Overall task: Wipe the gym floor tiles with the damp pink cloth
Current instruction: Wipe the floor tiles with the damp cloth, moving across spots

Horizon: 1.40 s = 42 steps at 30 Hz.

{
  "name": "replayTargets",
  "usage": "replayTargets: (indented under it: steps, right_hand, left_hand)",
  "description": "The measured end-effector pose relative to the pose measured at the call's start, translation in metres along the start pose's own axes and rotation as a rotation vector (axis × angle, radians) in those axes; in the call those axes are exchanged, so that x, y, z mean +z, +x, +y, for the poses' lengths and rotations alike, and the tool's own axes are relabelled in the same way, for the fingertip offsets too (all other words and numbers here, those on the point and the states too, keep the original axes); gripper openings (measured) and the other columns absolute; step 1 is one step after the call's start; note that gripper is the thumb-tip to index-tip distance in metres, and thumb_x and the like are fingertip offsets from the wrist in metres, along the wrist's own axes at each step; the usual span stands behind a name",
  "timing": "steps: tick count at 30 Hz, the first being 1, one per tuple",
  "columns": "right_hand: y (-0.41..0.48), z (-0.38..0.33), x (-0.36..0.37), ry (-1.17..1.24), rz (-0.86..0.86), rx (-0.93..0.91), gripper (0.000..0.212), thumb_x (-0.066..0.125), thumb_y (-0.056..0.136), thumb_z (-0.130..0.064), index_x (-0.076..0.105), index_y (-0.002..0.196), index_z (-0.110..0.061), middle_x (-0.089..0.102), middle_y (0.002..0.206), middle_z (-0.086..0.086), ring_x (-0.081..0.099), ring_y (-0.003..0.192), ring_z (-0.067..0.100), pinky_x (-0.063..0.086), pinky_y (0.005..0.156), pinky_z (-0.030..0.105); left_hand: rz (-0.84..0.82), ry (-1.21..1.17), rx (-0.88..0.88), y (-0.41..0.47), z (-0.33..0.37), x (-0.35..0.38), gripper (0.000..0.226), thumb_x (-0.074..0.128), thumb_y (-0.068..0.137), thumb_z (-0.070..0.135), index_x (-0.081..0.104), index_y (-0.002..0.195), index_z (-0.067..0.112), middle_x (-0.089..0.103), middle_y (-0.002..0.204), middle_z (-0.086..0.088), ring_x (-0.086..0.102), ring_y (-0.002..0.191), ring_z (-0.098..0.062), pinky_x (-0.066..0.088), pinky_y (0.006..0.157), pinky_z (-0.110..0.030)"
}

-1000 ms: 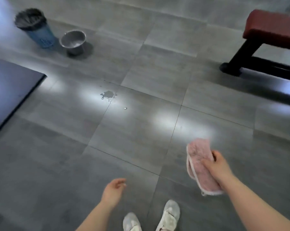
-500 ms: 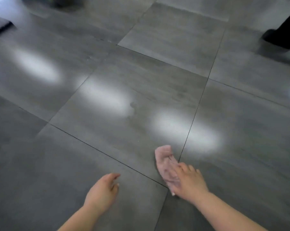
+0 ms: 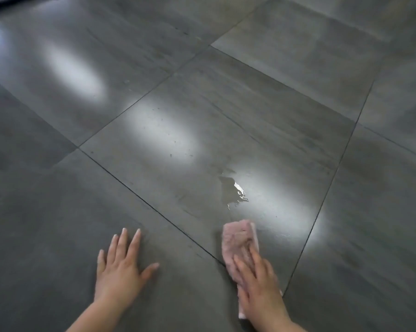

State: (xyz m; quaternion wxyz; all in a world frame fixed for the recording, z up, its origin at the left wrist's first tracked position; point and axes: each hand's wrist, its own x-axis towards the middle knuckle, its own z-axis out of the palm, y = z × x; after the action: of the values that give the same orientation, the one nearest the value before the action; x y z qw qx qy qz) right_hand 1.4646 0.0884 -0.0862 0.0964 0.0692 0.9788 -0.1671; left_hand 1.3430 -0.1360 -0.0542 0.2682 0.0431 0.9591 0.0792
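Observation:
Large grey floor tiles (image 3: 262,121) fill the view, with dark grout lines between them. A small puddle of water (image 3: 232,191) lies on the middle tile, a little beyond the cloth. The pink cloth (image 3: 238,238) lies flat on the floor at the lower right. My right hand (image 3: 257,281) presses down on its near half, fingers spread flat over it. My left hand (image 3: 121,267) rests palm down on the bare tile to the left, fingers apart, holding nothing.
Bright light patches (image 3: 159,130) reflect off the glossy tiles. A dark mat edge (image 3: 15,2) shows at the top left corner.
I have dropped close to the floor. The cloth went from hanging in my right hand to lying flat under it, and my left hand has landed palm down on the tile.

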Motion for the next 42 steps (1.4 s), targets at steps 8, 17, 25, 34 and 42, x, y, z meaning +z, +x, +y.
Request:
replayTargets:
  steps: [8, 17, 25, 34, 42]
  right_hand:
    - [0.08, 0.078, -0.041, -0.223, 0.106, 0.082, 0.061, 0.032, 0.066, -0.022, 0.046, 0.126, -0.02, 0.031, 0.145, 0.011, 0.04, 0.117, 0.032, 0.039, 0.099, 0.044]
    - [0.154, -0.022, -0.008, -0.055, 0.136, 0.142, 0.066, 0.019, 0.075, -0.03, 0.034, 0.14, -0.024, 0.031, 0.151, 0.009, 0.024, 0.139, 0.031, 0.026, 0.113, 0.039]
    - [0.164, 0.067, -0.057, -0.168, 0.051, 0.083, 0.064, 0.034, 0.064, -0.02, 0.045, 0.126, -0.02, 0.049, 0.138, 0.014, 0.053, 0.111, 0.036, 0.05, 0.09, 0.042]
    - [0.17, -0.05, -0.013, -0.08, 0.004, -0.066, 0.071, 0.03, 0.074, -0.019, 0.018, 0.143, -0.022, 0.026, 0.153, 0.005, 0.022, 0.14, 0.032, 0.024, 0.114, 0.039]
    - [0.202, 0.063, -0.065, -0.141, 0.093, 0.105, 0.072, 0.034, 0.066, -0.03, 0.042, 0.136, -0.016, 0.035, 0.149, 0.01, 0.04, 0.128, 0.035, 0.036, 0.105, 0.044]
  left_hand:
    - [-0.109, -0.068, -0.012, 0.015, -0.013, 0.006, 0.13, -0.013, 0.018, 0.09, -0.032, 0.119, 0.01, -0.032, 0.143, 0.006, -0.03, 0.127, -0.007, -0.007, 0.116, -0.045]
    - [-0.163, -0.011, -0.01, 0.022, -0.016, 0.013, 0.129, -0.016, 0.044, 0.091, 0.015, 0.139, 0.008, 0.014, 0.149, -0.007, 0.002, 0.14, -0.012, 0.021, 0.105, -0.061]
    - [-0.14, 0.052, 0.038, 0.023, -0.026, 0.023, 0.1, -0.006, 0.072, 0.077, 0.045, 0.128, 0.011, 0.055, 0.128, -0.019, 0.028, 0.12, -0.024, 0.019, 0.091, -0.039]
    - [0.128, -0.128, 0.08, 0.035, -0.02, 0.027, 0.08, 0.001, 0.083, 0.067, 0.042, 0.124, 0.012, 0.043, 0.134, -0.01, -0.004, 0.14, -0.002, -0.015, 0.112, -0.019]
    - [0.021, 0.003, 0.129, 0.073, -0.024, 0.031, 0.078, 0.003, 0.086, 0.062, 0.044, 0.124, 0.008, 0.062, 0.123, -0.015, 0.009, 0.139, -0.024, -0.014, 0.113, -0.028]
